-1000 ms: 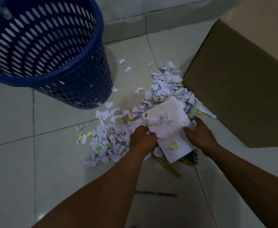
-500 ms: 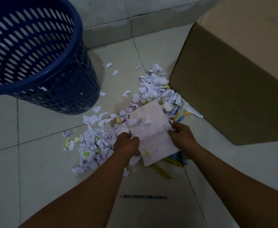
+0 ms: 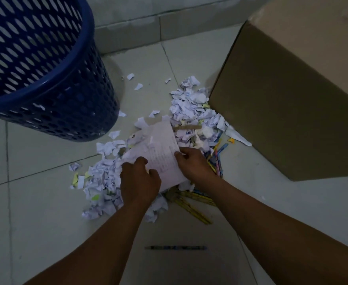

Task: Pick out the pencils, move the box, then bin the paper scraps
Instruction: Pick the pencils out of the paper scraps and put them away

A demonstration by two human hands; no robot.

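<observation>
Two large things stand on the tiled floor (image 3: 45, 202): a brown cardboard box (image 3: 292, 110) at two o'clock, cut off by the top and right edges, and a dark blue perforated bin (image 3: 45, 79) at ten o'clock, cut off at the top and left. Between them a heap of torn white paper scraps (image 3: 189, 112), mixed with a few yellow bits, is spread from the centre towards eight o'clock, and its upper end touches the box's near corner. A white sheet of paper (image 3: 160, 153) with faint print is held over the heap at the centre. Its lower left edge is gripped by the left hand (image 3: 139, 182), fingers (image 3: 135, 163) curled tight and thumb laid on top. Its right edge is pinched by the right hand (image 3: 193, 163), thumb above and the other fingers hidden beneath. Yellow and blue pencils (image 3: 195, 206) are bunched at five o'clock of the sheet, partly covered by scraps and the right wrist, so they cannot be counted. One dark pencil (image 3: 175, 247) lies alone at six o'clock, well apart from the heap. The sheet's print cannot be read.
</observation>
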